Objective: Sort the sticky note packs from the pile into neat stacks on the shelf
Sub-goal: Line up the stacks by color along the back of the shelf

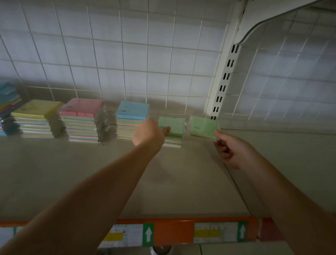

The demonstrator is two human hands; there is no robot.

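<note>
Orange edging runs along the shelf's front lip (172,233) at the bottom of the frame, carrying white price labels with green arrow tags (148,234). Beyond it the grey shelf (88,168) stretches back, and two bare forearms reach over it from the lower corners.

At centre right, the right hand (233,150) has its fingers curled, with the thumb and forefinger pinching the near right corner of a green sticky note pack (204,127). That pack sits just past the fingertips, up and to the left of the hand, tilted slightly; whether it rests on the shelf or is lifted clear is hard to tell.

At centre, the left hand (149,134) lies against the left side of a short green-topped stack (172,131), its thumb touching the top pack's left edge. The other fingers are hidden behind the hand, so the grip cannot be read.

Just left of that hand stands a blue-topped stack (132,119), then a taller pink-topped stack (82,120), then a yellow-topped stack (36,118). At the far left edge lies a blurred, jumbled pile (3,108) of packs.

Behind everything rises a white wire grid back panel (141,52), with a slotted white upright (223,83) at upper right.
</note>
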